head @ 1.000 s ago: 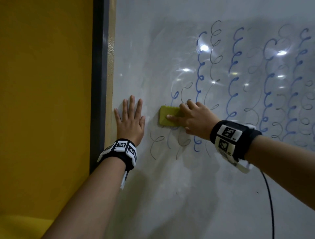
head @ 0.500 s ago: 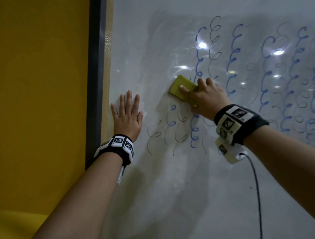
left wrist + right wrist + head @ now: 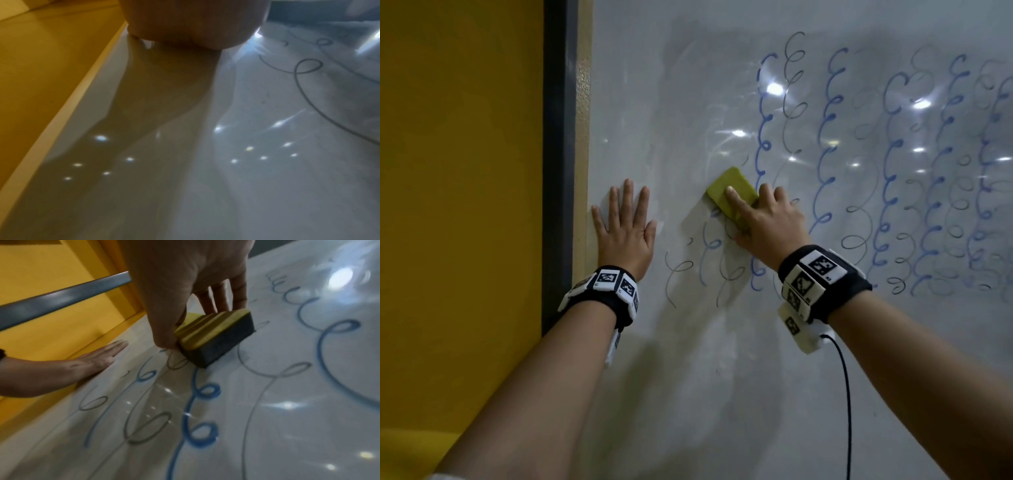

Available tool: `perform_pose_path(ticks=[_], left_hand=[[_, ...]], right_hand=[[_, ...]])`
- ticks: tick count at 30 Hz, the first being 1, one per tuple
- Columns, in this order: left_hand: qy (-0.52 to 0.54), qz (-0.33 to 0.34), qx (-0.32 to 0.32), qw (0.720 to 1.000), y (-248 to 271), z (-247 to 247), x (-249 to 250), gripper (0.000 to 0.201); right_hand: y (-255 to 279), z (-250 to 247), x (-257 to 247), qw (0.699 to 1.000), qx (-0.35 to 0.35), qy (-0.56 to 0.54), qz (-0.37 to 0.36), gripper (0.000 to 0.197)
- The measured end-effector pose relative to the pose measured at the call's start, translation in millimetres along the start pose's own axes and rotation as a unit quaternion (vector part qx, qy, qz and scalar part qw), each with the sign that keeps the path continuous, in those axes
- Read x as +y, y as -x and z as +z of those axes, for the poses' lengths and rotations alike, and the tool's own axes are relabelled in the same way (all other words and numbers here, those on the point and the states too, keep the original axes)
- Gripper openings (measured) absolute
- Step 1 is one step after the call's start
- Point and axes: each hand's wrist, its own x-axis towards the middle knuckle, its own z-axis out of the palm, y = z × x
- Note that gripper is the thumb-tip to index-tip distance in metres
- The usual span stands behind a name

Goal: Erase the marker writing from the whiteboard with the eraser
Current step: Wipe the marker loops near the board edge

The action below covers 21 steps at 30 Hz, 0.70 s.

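My right hand (image 3: 763,219) (image 3: 185,293) grips a yellow-backed eraser (image 3: 729,190) (image 3: 213,337) with a dark felt face pressed flat on the whiteboard (image 3: 688,377) (image 3: 298,426). Columns of blue and grey looped marker writing (image 3: 832,144) (image 3: 203,410) cover the board's middle and right; short remnants (image 3: 709,260) sit below the eraser. The patch above and left of the eraser is wiped. My left hand (image 3: 625,229) (image 3: 96,360) lies flat and spread on the board near its left edge, holding nothing. The left wrist view shows only the heel of the left hand (image 3: 193,24) on the board (image 3: 205,162).
The board's pale frame strip (image 3: 582,137) and a dark vertical bar (image 3: 558,154) border a yellow wall (image 3: 458,205) at left. A black cable (image 3: 846,404) hangs from my right wrist band. Ceiling lights glare (image 3: 774,89) on the glossy surface.
My right hand has swept the eraser up and then back down and left, tilting it. The loops above the lower remnants are wiped away. The left hand has stayed flat.
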Motion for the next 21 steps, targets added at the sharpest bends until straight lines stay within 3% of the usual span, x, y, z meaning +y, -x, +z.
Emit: perform_pose_path(ticks=[2, 7, 14, 21], left_hand=[[-0.002, 0.003, 0.006, 1.000, 0, 1, 0, 0.059], [0.003, 0.009, 0.020, 1.000, -2, 3, -2, 0.063], [-0.001, 0.000, 0.009, 1.000, 1, -2, 2, 0.059], [-0.010, 0.013, 0.031, 0.999, -1, 4, -2, 0.063]], right_hand=[[-10, -6, 4, 0.999, -0.034, 0.004, 0.026, 0.073], [-33, -24, -6, 0.992, -0.033, -0.055, 0.105, 0.077], [19, 5, -28, 0.988, -0.069, -0.071, 0.119, 0.077], [-50, -31, -4, 0.986, -0.036, -0.094, 0.133, 0.077]])
